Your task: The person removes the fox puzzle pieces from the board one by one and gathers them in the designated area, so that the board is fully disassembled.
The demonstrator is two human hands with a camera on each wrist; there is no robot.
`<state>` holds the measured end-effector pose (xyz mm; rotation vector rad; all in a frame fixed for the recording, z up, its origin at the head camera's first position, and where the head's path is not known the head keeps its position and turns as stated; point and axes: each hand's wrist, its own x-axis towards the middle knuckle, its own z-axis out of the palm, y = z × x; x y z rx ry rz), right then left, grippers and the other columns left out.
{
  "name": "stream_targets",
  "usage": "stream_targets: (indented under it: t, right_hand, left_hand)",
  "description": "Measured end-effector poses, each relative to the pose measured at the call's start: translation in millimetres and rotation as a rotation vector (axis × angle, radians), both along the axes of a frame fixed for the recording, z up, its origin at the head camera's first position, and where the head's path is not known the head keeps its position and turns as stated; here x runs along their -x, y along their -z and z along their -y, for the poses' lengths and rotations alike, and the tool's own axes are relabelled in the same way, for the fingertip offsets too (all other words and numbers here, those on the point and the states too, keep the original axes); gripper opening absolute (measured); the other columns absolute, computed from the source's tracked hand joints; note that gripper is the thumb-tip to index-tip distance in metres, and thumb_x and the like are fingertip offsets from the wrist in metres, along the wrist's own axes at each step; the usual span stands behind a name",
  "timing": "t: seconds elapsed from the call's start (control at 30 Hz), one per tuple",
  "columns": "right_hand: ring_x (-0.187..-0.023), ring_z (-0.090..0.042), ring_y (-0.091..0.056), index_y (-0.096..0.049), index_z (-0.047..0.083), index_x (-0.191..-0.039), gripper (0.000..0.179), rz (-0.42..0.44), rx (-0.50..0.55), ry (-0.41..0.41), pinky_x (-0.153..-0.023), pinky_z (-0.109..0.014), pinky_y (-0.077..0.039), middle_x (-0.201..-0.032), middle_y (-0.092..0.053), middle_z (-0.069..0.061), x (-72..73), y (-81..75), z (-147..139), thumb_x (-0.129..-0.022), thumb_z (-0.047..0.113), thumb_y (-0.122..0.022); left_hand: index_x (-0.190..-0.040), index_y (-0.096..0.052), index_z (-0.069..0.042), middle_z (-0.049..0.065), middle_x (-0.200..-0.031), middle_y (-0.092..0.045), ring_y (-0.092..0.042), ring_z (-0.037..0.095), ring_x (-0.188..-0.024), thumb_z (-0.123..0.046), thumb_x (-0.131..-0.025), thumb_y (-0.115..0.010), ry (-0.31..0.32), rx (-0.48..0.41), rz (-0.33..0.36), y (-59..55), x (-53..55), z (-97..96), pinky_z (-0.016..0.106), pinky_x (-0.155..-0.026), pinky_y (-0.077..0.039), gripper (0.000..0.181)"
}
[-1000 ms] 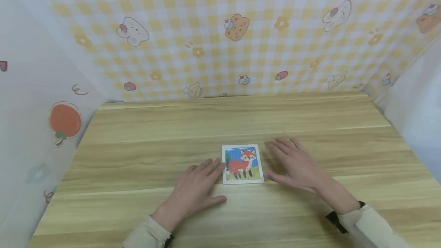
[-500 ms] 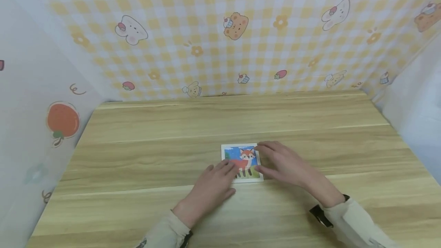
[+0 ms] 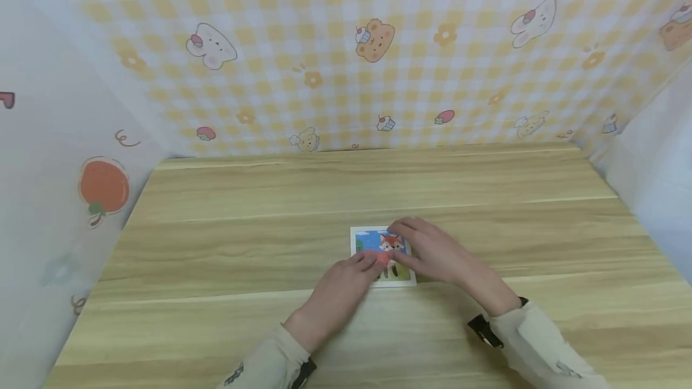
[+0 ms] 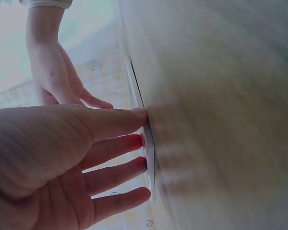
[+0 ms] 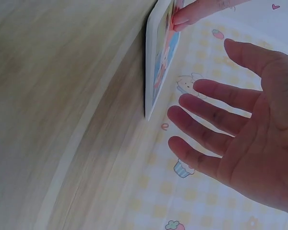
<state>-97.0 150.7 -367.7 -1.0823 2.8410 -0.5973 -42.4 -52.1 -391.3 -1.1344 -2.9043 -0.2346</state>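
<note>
A square fox picture puzzle with a white frame lies flat on the wooden table. My left hand reaches over its left part, and the fingertips rest on the fox's body. In the left wrist view, the left hand has fairly straight fingers on the puzzle, with the thumb at the near edge of the frame. My right hand hovers above the right side. The right wrist view has this hand with fingers spread and nothing held, apart from the puzzle. Both hands cover parts of the picture.
The wooden table extends around the puzzle on all sides. A yellow checked cloth with cartoon prints hangs along its back edge. White cloth borders the left side and more white cloth the right.
Both hands have moved inward over the puzzle, the left one rightward onto the picture, the right one leftward above it. The puzzle has stayed about where it was.
</note>
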Motion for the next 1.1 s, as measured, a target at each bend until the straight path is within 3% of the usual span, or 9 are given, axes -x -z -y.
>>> stream_targets:
  t: [0.23, 0.6, 1.1]
  right_hand:
    - [-0.09, -0.02, -0.06, -0.066, 0.003, -0.108, 0.023, -0.014, 0.0, -0.01, -0.075, -0.034, -0.051, -0.104, -0.062, -0.008, 5.4, -0.4, 9.1, -0.088, 0.013, -0.064]
    - [-0.07, -0.01, -0.05, -0.069, 0.005, -0.1, 0.017, 0.078, -0.017, 0.032, -0.062, -0.024, -0.045, -0.084, -0.056, 0.003, 16.9, 5.7, 25.3, -0.084, 0.004, -0.064]
    - [-0.074, -0.014, -0.053, -0.07, 0.006, -0.097, 0.017, 0.153, -0.044, 0.11, -0.068, -0.029, -0.047, -0.086, -0.06, -0.001, 26.7, 8.4, 41.7, -0.08, 0.004, -0.067]
  left_hand:
    - [-0.119, -0.063, -0.01, 0.006, -0.123, -0.06, -0.054, 0.021, -0.114, -0.001, -0.085, -0.062, 0.023, -0.029, -0.006, 0.1, 6.7, 1.1, 0.032, -0.089, -0.047, 0.036]
    - [-0.105, -0.068, -0.015, 0.001, -0.114, -0.065, -0.061, 0.017, -0.104, 0.003, -0.078, -0.062, 0.045, -0.014, -0.13, 2.4, 9.4, 0.5, 0.027, -0.064, -0.052, 0.033]
    - [-0.102, -0.069, -0.012, 0.003, -0.112, -0.066, -0.062, 0.017, -0.1, -0.001, -0.076, -0.065, 0.061, -0.067, -0.11, 1.0, 10.6, 2.3, 0.028, -0.063, -0.052, 0.028]
